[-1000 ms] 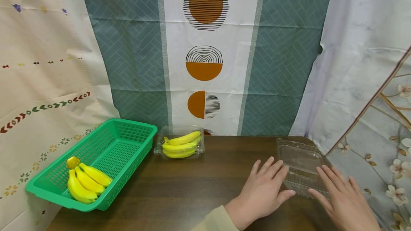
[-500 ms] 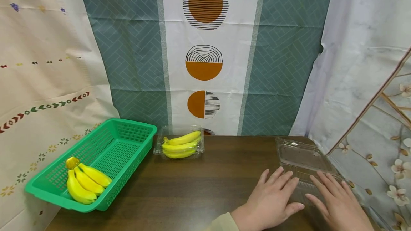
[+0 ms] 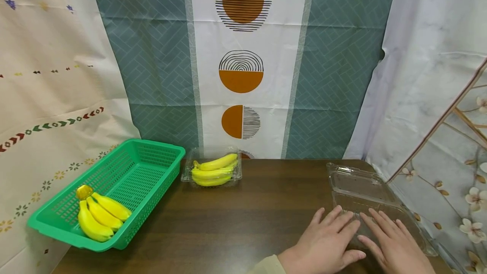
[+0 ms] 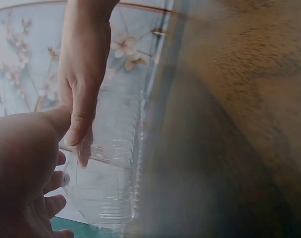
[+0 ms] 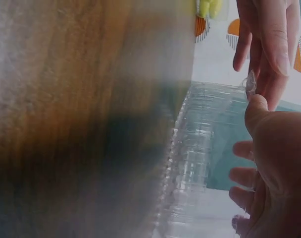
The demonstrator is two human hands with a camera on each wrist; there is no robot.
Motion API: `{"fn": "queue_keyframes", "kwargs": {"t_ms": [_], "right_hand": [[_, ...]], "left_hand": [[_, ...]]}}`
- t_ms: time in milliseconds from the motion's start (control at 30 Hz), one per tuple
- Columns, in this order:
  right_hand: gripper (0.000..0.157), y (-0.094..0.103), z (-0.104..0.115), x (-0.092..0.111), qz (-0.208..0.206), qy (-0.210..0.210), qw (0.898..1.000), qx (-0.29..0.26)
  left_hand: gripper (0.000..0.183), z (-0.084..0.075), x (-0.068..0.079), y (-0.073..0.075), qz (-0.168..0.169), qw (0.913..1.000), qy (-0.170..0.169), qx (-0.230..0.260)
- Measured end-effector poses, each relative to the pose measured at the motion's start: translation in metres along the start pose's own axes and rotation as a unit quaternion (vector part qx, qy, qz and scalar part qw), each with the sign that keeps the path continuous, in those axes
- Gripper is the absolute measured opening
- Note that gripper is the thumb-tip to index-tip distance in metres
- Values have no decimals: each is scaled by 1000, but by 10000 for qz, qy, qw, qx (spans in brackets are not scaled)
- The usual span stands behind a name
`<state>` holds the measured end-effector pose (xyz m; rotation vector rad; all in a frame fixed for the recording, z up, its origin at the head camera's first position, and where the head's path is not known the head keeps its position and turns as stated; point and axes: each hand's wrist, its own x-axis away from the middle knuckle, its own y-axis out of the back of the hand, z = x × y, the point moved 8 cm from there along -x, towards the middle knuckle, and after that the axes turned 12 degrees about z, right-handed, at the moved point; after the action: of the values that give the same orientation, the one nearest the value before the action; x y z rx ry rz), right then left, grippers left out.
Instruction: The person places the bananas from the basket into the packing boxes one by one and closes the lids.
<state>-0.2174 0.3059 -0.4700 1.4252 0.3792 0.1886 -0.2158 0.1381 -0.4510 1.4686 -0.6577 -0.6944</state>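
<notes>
A clear hinged plastic container (image 3: 361, 187) lies at the right side of the table. My left hand (image 3: 325, 240) reaches over its near left part with fingers spread and nearly straight. Beside it, my right hand (image 3: 395, 240) extends over the container's near part, fingers also extended and thumb toward the left thumb. In the left wrist view the container's ridged wall (image 4: 116, 198) shows beyond the fingertips. The right wrist view has the ridged edge (image 5: 182, 163) running past the right fingers, with a clear plastic tab (image 5: 250, 85) at the thumb tip.
A green basket (image 3: 161, 183) at the left holds a bunch of yellow bananas (image 3: 100, 217). Toward the back stands another clear container (image 3: 186, 176) with bananas (image 3: 213, 172) inside. A patterned curtain (image 3: 160, 75) hangs behind the table (image 3: 258, 219), and a flowered cloth (image 3: 437, 138) at the right.
Both hands have drawn back toward the near edge, the left one also a little to the right. More of the container's near part now shows. The basket and bananas stay put.
</notes>
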Motion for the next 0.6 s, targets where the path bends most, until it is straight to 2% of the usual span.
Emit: {"fn": "queue_keyframes", "kwargs": {"t_ms": [167,400,600], "right_hand": [[65,-6,-1,1,169,-92,9997,-134],[67,-14,-10,2,573,-258,9960,-641],[64,-16,-22,4,627,-304,9951,-701]], "left_hand": [[72,-2,-2,-7,110,9999,-69,-7],[71,-4,-4,-17,280,9992,-185,197],[69,-4,-5,-24,440,9979,-259,400]]}}
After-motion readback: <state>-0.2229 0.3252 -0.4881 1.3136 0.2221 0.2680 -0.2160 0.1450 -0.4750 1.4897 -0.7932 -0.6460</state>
